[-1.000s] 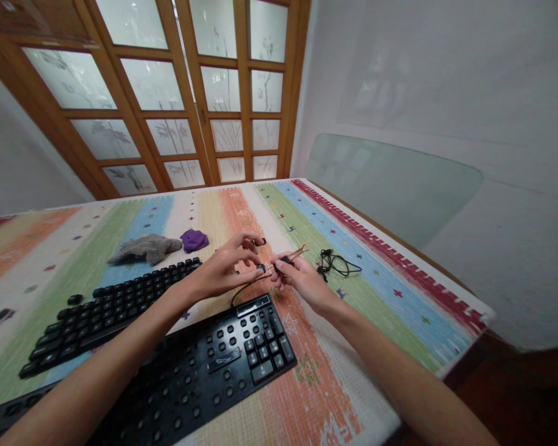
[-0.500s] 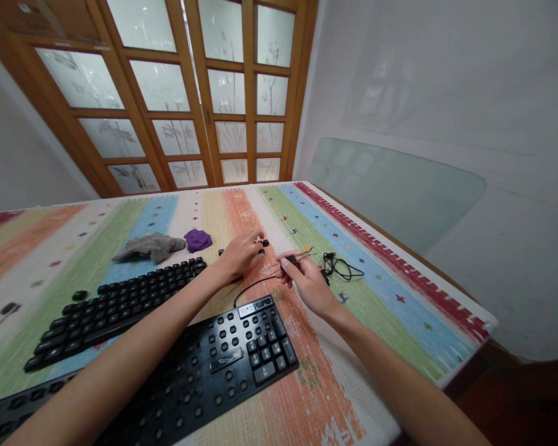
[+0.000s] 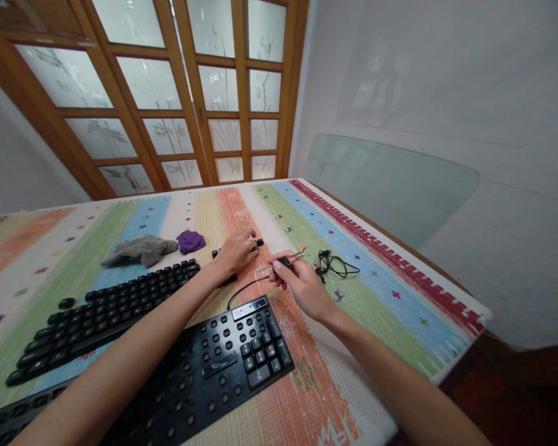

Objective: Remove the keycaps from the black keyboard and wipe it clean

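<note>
In the head view, the right hand (image 3: 302, 284) is holding a thin tool (image 3: 284, 261) between narrowed fingers, its tip pointing away from the keyboard (image 3: 193, 379), perhaps for clearance. The left hand (image 3: 237, 254) is hovering low over a black keycap (image 3: 260, 243) on the tabletop (image 3: 381, 310); whether its fingers are gripping anything, I cannot tell. Loose keycaps (image 3: 121, 303) are lying in rows beyond the keyboard, seemingly preserving their order.
</note>
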Motion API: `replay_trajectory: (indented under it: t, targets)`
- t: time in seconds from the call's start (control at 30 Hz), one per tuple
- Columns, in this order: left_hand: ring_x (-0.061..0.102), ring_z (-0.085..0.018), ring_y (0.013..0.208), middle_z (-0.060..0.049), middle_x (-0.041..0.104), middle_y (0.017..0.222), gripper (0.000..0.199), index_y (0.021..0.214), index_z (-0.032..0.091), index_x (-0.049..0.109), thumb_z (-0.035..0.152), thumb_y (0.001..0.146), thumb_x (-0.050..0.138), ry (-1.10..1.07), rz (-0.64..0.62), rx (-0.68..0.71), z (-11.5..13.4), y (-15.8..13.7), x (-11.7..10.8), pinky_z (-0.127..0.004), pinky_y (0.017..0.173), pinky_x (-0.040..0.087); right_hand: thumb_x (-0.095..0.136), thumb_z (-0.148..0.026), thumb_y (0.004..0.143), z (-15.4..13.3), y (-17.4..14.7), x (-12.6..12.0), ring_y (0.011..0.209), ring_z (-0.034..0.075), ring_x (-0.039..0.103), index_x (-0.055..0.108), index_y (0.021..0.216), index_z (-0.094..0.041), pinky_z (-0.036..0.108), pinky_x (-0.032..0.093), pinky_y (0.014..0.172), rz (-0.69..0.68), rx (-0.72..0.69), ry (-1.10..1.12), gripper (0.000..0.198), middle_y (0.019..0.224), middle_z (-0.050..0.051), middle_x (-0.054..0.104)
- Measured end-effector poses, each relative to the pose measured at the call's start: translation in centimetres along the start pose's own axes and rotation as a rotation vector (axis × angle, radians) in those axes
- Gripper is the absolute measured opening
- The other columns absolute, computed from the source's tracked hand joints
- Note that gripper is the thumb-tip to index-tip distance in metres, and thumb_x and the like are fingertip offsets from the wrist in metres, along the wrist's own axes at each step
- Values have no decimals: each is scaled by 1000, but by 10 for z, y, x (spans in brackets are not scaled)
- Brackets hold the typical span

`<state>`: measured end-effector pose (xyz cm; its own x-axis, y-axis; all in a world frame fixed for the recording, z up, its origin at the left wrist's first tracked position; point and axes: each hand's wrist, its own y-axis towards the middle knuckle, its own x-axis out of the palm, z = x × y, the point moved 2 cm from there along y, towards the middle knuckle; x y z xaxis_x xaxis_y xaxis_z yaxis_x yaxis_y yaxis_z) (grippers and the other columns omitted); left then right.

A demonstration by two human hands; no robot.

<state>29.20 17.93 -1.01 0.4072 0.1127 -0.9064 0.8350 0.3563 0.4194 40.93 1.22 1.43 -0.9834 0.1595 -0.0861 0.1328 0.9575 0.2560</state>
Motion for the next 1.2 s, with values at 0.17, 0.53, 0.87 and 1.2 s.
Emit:
replay_trajectory:
  t: [0.17, 0.53, 0.87, 1.2]
  targets:
    - [55, -26, 101, -11, 59, 108, 14, 93, 16, 71, 18, 86, 59, 0, -3, -7, -1, -1, 0, -45, 91, 49, 55, -46, 92, 0, -1, 0, 67, 15, 58, 61, 98, -18, 30, 46, 64, -10, -8, 9, 30, 72, 1, 62]
    - [55, -25, 100, -11, 58, 106, 12, 90, 15, 70, 17, 85, 59, 20, -9, -7, -2, 0, -1, -41, 89, 49, 55, -41, 91, -3, 0, -1, 66, 15, 59, 60, 96, -18, 30, 47, 64, -37, -12, -5, 25, 71, 1, 62]
    - [56, -26, 95, -12, 60, 99, 13, 84, 12, 70, 16, 86, 57, 54, 5, 3, -1, 3, 3, -40, 84, 50, 55, -43, 91, -1, 0, -2, 66, 15, 58, 61, 96, -17, 29, 45, 62, -24, 0, -38, 27, 71, 2, 62]
    - [55, -24, 99, -10, 58, 107, 15, 99, 17, 67, 18, 86, 59, 0, 129, 1, 1, -17, -16, -41, 85, 51, 57, -37, 89, -3, 2, -7, 58, 13, 54, 60, 85, -15, 28, 41, 58, -45, 5, -73, 22, 64, 0, 60]
